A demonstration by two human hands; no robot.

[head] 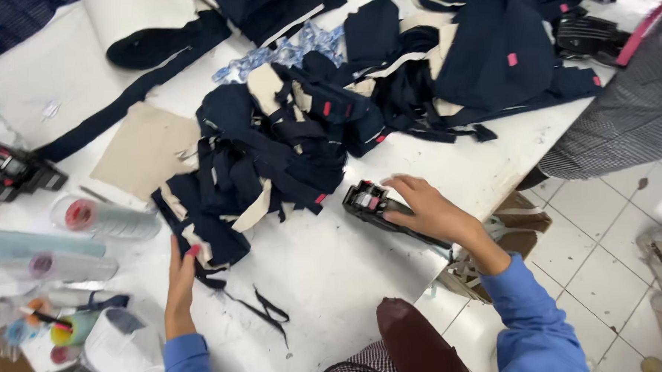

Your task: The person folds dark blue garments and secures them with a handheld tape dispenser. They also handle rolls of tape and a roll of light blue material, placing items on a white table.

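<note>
Near the front edge of the white bench (335, 275), the person's right hand (425, 208) lies over a black hand-held tagging tool (373, 205), fingers curled round its body so the grip is clenched on it; the tool rests on the bench surface, its red-marked head pointing toward the heap of dark navy fabric pieces (270, 151). That heap sits just behind the tool, toward the bench's middle, with cream linings and small pink tags showing among the folds. At the heap's near left corner the left hand (182, 270) is laid flat, fingers straight and released, fingertips touching the edge of the nearest navy piece. A few thin black fabric scraps (266, 308) lie on the bench just right of that hand. Left of the heap rests a tan cardboard sheet (147, 146), and beyond it, at the bench's left edge, clear rolls with pink cores (102, 217). Behind the heap, a second navy pile (489, 52) spreads toward the far right corner.
</note>
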